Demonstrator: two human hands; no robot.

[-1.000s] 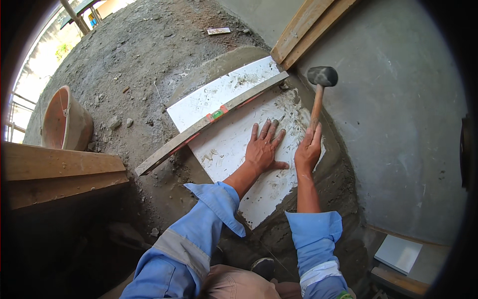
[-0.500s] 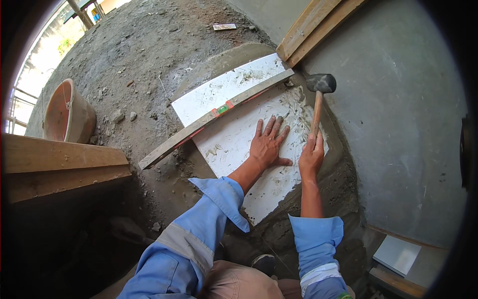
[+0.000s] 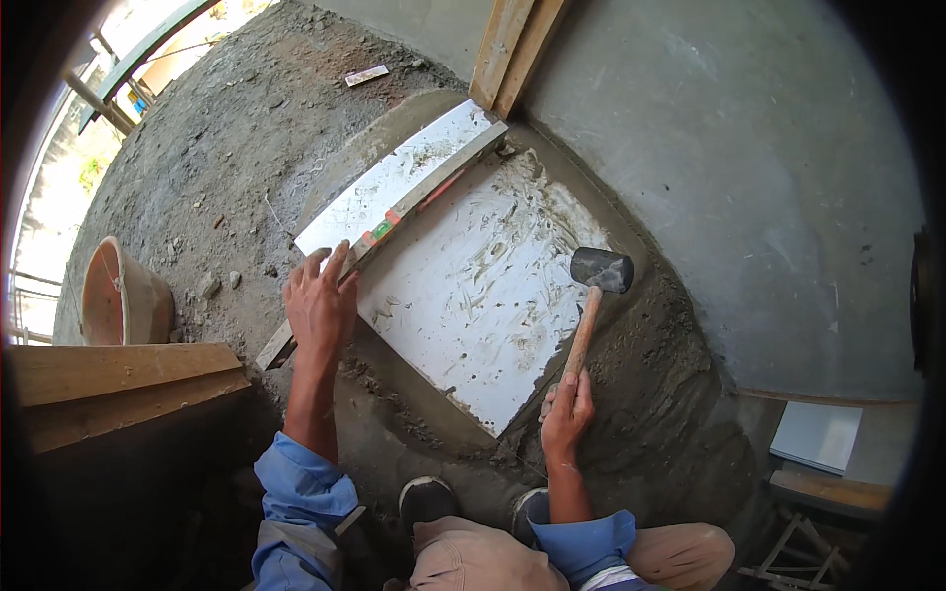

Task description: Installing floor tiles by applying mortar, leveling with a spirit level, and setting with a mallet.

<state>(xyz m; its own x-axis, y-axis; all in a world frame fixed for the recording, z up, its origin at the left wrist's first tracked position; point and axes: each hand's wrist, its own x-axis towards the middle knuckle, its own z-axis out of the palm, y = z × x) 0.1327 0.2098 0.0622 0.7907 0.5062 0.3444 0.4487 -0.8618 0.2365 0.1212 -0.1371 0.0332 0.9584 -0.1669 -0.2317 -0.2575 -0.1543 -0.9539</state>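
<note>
On wet mortar (image 3: 650, 374) lies the tile (image 3: 473, 295); left hand (image 3: 320, 305) rests open on the level (image 3: 394, 222), right hand (image 3: 569, 414) grips the mallet (image 3: 591, 295)

The left hand (image 3: 320, 305) hides part of the long level (image 3: 394, 219); fisheye rim blackens every corner.

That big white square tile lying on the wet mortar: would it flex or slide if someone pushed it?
The large white square tile looks rigid and flat, so it probably would not flex. Bedded in grey mortar, it likely resists sliding. Its thin edges seem chip-prone, hence perhaps the black-headed rubber mallet.
</note>
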